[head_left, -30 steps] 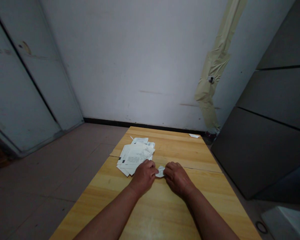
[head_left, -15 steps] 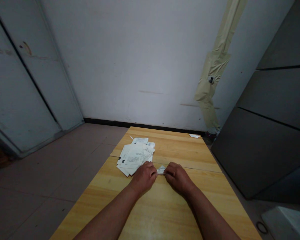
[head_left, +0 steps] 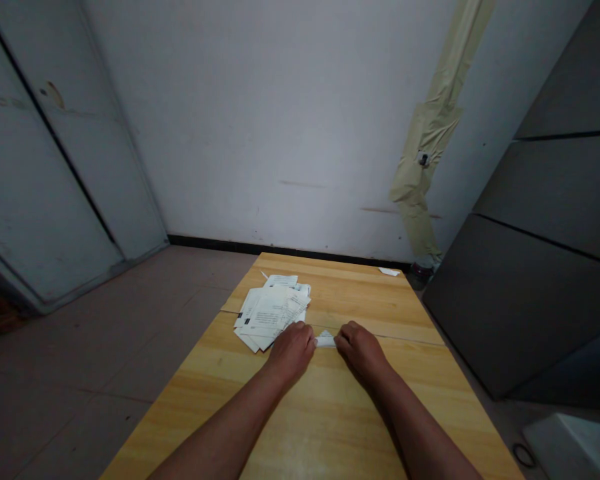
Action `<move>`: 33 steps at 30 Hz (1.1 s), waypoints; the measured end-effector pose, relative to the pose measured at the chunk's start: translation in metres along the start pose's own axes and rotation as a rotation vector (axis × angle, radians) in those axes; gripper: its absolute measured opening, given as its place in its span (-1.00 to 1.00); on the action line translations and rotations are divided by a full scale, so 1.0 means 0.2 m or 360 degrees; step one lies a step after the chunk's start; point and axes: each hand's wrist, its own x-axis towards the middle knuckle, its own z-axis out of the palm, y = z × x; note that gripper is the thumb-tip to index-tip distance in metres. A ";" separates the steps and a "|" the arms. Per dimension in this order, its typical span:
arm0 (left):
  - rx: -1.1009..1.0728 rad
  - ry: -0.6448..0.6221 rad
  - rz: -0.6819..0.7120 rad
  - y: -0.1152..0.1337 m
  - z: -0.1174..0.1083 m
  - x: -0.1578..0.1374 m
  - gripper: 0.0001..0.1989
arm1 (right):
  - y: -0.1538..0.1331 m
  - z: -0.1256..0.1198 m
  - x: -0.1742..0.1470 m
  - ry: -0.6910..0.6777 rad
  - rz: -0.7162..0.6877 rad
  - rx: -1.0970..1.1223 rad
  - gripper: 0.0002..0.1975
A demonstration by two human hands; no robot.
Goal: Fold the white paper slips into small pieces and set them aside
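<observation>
Folded paper (head_left: pixel 325 341): small, white, with a pointed peak aimed at the far edge of the table (head_left: pixel 305 420) and a flat band along the near side. Sits around mid-width of the table, just nearside of its crosswise seam (head_left: pixel 405 340). Can't tell if resting flat or held slightly up.
Left hand (head_left: pixel 294 349): over the table, a bit left of mid-width. Curled nearly closed, pinching the left end of the folded paper. Can't see exact finger placement under the knuckles.
Right hand (head_left: pixel 361 348): over the table, a bit right of mid-width. Also curled nearly closed, gripping the right end of the folded paper at its very tip.
Forearms: bare, reaching in over the table's near part, angled inward.
Paper stack (head_left: pixel 267 317): on the table's left side, lying across the seam. Loose printed sheets, fanned unevenly, with small dark blocks toward the left. Partly hidden at the near right corner by the left hand.
Paper scrap (head_left: pixel 389 272): white, flat, at the table's far right corner.
Wall (head_left: pixel 260 120): pale, scuffed, beyond the table's far edge.
Tape (head_left: pixel 437 127): tan, wrinkled, on the wall, beyond the table's far right corner.
Grey panels (head_left: pixel 555 267): right of the table.
Black ring (head_left: pixel 523 455): on the floor, right of the table's near part.
</observation>
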 end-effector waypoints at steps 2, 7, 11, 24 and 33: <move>0.0015 0.0013 0.0007 0.00 0.00 0.00 -0.81 | -0.01 0.00 0.00 0.0002 0.0004 -0.0069 -0.80; 0.0016 0.0056 0.0003 0.01 0.01 -0.01 -0.83 | -0.02 0.01 0.00 0.0028 0.0034 -0.0149 -0.82; 0.0034 0.0037 -0.0019 0.02 0.00 -0.01 -0.83 | -0.03 0.01 0.00 0.0019 0.0048 -0.0157 -0.84; 0.0157 0.0015 -0.0082 0.04 0.03 0.00 -0.87 | -0.03 0.01 0.00 0.0008 0.0055 -0.0194 -0.89; 0.0098 0.0172 0.0150 0.04 0.03 -0.03 -0.87 | -0.02 0.00 -0.01 0.0058 0.0059 -0.0046 -0.91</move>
